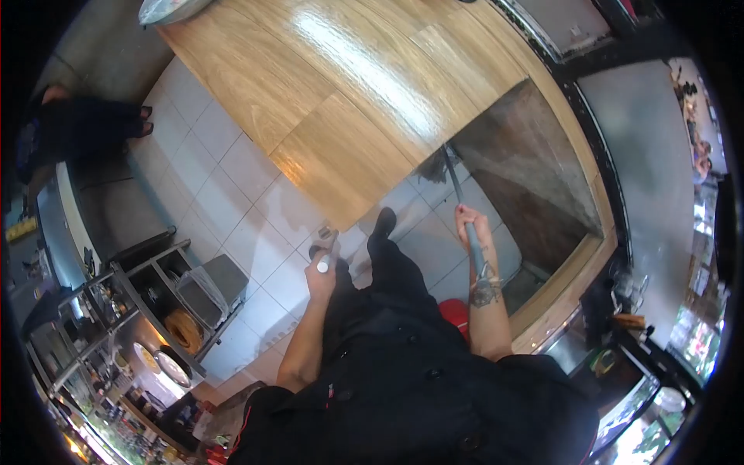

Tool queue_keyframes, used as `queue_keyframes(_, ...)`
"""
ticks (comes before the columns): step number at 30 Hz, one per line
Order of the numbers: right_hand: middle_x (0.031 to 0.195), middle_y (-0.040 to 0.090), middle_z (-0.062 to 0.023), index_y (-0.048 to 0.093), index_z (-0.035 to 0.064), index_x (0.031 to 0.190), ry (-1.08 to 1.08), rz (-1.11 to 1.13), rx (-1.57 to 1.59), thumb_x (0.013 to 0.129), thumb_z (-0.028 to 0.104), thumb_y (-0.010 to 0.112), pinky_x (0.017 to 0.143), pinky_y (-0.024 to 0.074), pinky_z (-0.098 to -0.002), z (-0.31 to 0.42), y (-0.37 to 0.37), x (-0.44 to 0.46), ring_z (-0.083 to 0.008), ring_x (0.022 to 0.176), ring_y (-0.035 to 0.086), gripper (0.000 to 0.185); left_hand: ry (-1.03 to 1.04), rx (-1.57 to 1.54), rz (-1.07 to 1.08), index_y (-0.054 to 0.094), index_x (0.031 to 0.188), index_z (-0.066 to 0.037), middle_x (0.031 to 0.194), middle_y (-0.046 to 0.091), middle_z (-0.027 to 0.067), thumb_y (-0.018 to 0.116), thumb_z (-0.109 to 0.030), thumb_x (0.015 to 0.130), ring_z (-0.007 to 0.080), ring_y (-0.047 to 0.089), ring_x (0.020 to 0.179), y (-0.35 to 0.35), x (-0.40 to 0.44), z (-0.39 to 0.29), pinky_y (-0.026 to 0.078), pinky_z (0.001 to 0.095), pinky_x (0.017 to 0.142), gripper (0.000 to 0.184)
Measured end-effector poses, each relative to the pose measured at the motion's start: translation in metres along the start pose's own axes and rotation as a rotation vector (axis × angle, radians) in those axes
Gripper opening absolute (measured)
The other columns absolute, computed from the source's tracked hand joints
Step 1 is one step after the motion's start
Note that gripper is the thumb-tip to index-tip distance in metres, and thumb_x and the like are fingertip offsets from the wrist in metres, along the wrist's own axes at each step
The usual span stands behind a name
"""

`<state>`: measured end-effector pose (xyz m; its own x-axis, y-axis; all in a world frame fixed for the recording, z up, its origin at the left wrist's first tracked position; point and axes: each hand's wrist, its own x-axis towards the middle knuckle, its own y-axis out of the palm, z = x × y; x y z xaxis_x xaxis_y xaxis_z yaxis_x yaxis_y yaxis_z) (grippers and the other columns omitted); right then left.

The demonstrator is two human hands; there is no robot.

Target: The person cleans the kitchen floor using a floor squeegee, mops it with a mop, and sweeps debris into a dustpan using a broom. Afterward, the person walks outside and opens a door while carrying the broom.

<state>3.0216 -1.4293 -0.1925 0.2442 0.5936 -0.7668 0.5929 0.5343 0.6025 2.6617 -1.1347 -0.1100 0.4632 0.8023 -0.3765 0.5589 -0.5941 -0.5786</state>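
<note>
My right hand (471, 221) is closed around the grey handle of a broom (452, 174). Its dark bristles (432, 168) show on the floor tiles by the wooden counter's edge, partly hidden under it. My left hand (320, 271), lower and to the left, grips a stick (323, 264) with a white round end facing up. What sits at the far end of this stick is too small and blurred to name. Both hands are above the tiled floor, on either side of my legs.
A glossy wooden counter (341, 155) stands in front of me, with an opening and brown panel (527, 155) at right. White floor tiles (209, 186) run left. A person (85, 128) stands at far left. A metal shelf rack (167, 287) holds containers. Something red (455, 316) is by my right arm.
</note>
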Motion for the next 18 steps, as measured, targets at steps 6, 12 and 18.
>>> queue_keyframes(6,0.091,0.049,-0.0114,0.043,0.009,0.142,0.022,-0.005,-0.214,0.096,0.001,0.043,0.05,0.0517,-0.0238,-0.021,0.162,-0.194,-0.0137,0.062,0.051,0.046,0.076,-0.051,0.013,0.071,0.106,-0.002,0.087,0.073,0.012,0.075,-0.014,0.089,0.0175,0.069,0.08,-0.014,0.019,0.022,0.054,0.0322,0.074,0.021)
queue_keyframes(12,0.089,0.046,-0.0085,0.032,-0.0003,0.153,0.189,0.074,-0.175,0.094,0.012,0.045,0.063,0.0449,-0.0303,0.032,0.226,-0.246,-0.0167,0.07,0.047,0.062,0.135,-0.052,-0.071,0.072,0.104,-0.007,0.103,0.072,0.0181,0.075,-0.021,0.088,0.0356,0.07,0.101,-0.015,0.015,0.033,0.052,0.0398,0.09,0.022)
queue_keyframes(18,0.101,0.056,-0.0139,0.039,-0.0069,0.143,-0.28,-0.034,-0.221,0.099,0.027,0.051,0.077,0.0481,-0.0356,0.241,0.174,-0.048,-0.0258,0.089,0.055,0.057,-0.028,-0.136,-0.099,0.072,0.107,-0.01,0.106,0.073,0.0188,0.073,-0.024,0.09,0.037,0.069,0.104,-0.019,-0.007,0.022,0.052,0.0409,0.091,0.022)
